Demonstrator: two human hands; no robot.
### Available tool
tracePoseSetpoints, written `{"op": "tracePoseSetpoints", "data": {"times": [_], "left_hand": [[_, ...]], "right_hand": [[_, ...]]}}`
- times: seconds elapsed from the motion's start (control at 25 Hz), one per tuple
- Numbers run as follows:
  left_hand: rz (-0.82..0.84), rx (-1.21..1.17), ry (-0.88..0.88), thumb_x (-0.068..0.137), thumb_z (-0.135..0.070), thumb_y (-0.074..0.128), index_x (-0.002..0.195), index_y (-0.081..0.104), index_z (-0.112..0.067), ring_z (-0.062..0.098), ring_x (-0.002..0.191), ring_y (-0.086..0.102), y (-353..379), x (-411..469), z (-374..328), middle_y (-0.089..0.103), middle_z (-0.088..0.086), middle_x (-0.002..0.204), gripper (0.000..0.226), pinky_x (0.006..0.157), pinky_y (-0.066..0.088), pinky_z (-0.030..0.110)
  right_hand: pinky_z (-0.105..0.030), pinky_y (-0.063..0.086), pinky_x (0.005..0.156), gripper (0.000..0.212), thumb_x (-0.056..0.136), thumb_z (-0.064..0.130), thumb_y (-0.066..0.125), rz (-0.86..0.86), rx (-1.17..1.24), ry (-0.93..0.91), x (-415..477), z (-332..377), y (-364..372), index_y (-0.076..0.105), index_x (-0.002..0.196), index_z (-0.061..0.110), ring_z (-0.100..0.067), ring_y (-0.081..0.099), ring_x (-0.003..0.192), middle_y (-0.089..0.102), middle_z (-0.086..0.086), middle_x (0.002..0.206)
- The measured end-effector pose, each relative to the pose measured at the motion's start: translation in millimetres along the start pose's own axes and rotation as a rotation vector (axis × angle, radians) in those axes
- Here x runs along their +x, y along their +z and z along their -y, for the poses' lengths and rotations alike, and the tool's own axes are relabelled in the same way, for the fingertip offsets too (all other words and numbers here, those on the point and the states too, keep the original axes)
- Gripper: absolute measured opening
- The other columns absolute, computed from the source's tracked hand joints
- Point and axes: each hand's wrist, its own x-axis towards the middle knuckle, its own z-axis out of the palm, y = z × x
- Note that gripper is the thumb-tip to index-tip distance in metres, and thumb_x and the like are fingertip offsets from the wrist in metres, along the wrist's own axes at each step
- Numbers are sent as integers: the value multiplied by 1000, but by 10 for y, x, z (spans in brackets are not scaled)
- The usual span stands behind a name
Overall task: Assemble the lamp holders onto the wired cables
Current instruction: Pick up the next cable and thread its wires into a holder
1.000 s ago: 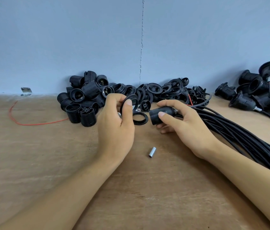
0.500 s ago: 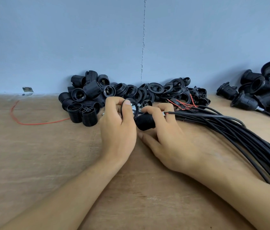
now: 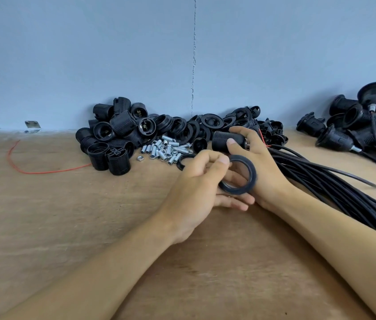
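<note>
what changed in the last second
The left hand, still pinching the black ring, pulled back from the parts pile toward the person, uncovering the small metal tubes. The right hand keeps gripping the lamp holder. The cable bundle and the parts pile stayed put.

bare left forearm (image 3: 113, 262), bare right forearm (image 3: 335, 229)

The wooden bench (image 3: 66, 227) carried a heap of black holder shells (image 3: 113, 139); just right of the heap lay silver sleeves (image 3: 164, 150) and black rings (image 3: 207, 122), left of it a red wire (image 3: 32, 172), farther right black cables (image 3: 332, 185)
</note>
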Motion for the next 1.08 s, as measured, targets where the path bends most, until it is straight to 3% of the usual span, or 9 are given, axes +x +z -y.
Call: {"op": "tracePoseSetpoints", "data": {"times": [0.08,0.16,0.24,0.36,0.48,0.64,0.8,0.96,1.08], "left_hand": [[31,36,-27,107,-28,45,99,58,-12,33,91,75,10,13,62,74,19,97,22,81,62,42],[-17,165,-8,100,-39,48,92,62,-24,23,100,73,-30,42,133,76,9,97,22,90,60,44],[-102,322,19,93,-49,48,87,63,-34,27,104,70,-92,77,167,74,9,99,23,98,55,53],[-229,365,17,88,-53,49,89,64,-36,27,108,68,-218,124,125,74,6,105,23,102,50,55],[-313,329,12,88,-49,51,97,65,-30,26,105,71,-407,166,75,77,3,102,25,99,52,53],[-400,281,63,104,-27,50,102,62,-15,23,91,76,-592,191,12,79,4,87,17,86,61,48],[-527,313,78,105,-25,50,99,64,-17,22,94,74,-652,219,-19,78,0,83,16,95,56,52],[-514,243,122,105,-25,54,101,62,-15,14,87,76,-549,201,-18,78,-4,85,13,74,64,40],[-462,110,53,104,-20,56,100,56,-6,17,96,75,-491,190,-8,77,7,96,15,74,64,37]], "right_hand": [[-31,59,77,31,104,14,50,0,85,10,1,7,-7,48,135,14,-16,68,83,64,-17,121],[-30,59,77,30,104,12,50,6,131,12,5,9,-10,48,134,14,-18,67,86,65,-15,118],[-33,59,81,29,104,12,50,3,134,5,11,-5,-7,50,133,15,-18,68,87,66,-11,115],[-31,59,83,28,104,10,49,-26,128,-5,22,-30,16,52,131,16,-14,70,81,68,-4,106],[-33,58,89,28,103,10,51,-27,56,-26,20,-59,12,55,130,18,-15,69,86,68,-4,108],[-40,58,92,26,102,11,53,-24,7,-37,-2,-72,3,57,127,20,-16,70,88,68,-4,108],[-39,58,92,25,102,11,54,9,-15,-46,-28,-77,-1,58,126,20,-17,70,87,68,-4,108],[-33,61,82,28,97,11,63,72,-18,-64,-72,-74,1,62,125,18,-25,75,87,73,-5,103],[-34,61,75,29,92,13,71,99,-34,-81,-88,-62,4,68,120,19,-25,74,80,75,-6,95]]}}
